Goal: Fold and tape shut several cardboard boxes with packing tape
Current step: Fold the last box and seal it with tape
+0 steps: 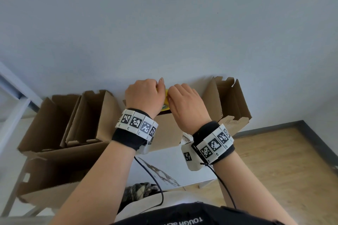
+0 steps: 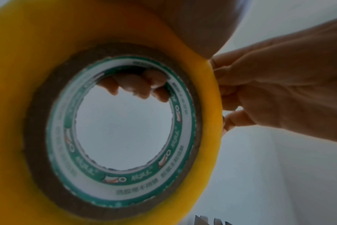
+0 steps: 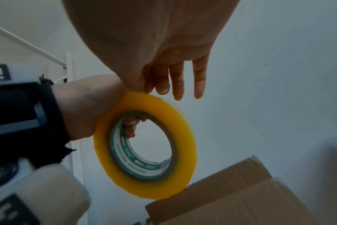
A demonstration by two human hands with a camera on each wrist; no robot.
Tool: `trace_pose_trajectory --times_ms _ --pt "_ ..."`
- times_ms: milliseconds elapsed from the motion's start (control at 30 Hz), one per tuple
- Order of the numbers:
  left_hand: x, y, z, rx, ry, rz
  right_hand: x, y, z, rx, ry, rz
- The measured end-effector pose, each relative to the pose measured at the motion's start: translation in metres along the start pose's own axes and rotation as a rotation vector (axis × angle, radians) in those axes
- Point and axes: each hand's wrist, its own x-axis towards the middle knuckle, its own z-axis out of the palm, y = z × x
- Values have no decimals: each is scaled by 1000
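The left hand point(image 1: 142, 97) holds the round yellow roll of packing tape point(image 3: 144, 146) over the closed brown cardboard box point(image 3: 231, 197), fingers hooked through its hole. The right hand point(image 1: 186, 104) pinches at the roll's edge (hunting the tape end, I think). No tape shows on the box yet, and the other brown boxes point(image 1: 69, 120) stand open

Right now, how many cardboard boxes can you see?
5. At the back left, the far-left box and second box stand side by side; the bigger box lies before them; the middle box is under the hands; the right box stands open. More could be hidden.
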Motion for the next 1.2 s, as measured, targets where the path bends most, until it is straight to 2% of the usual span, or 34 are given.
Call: trace_pose_trajectory --times_ms 100,233,367,533,833,1000,1067,1133,1200 --pt "0 1 -1 -17 0 16 1 2 2 120 10 14" --pt "-1 1 -4 -97 18 23 3 15 -4 210 59 110" --pt "-1 -1 0 -257 9 -59 5 19 -7 253 86 119" --pt "-6 -3 4 -332 40 -117 6 23 -3 265 97 147" --pt "-9 1 1 -572 67 -265 8 38 5 392 140 447" --pt "-8 -10 7 -863 75 -440 -5 59 4 539 135 803" --pt "-6 -13 13 -1005 55 -534 -7 60 0 633 208 836" --pt "-6 -13 24 -1180 -27 -632 0 55 -13 815 348 838" --pt "-8 -10 32 -1233 -134 -647 10 47 -32 995 440 764"
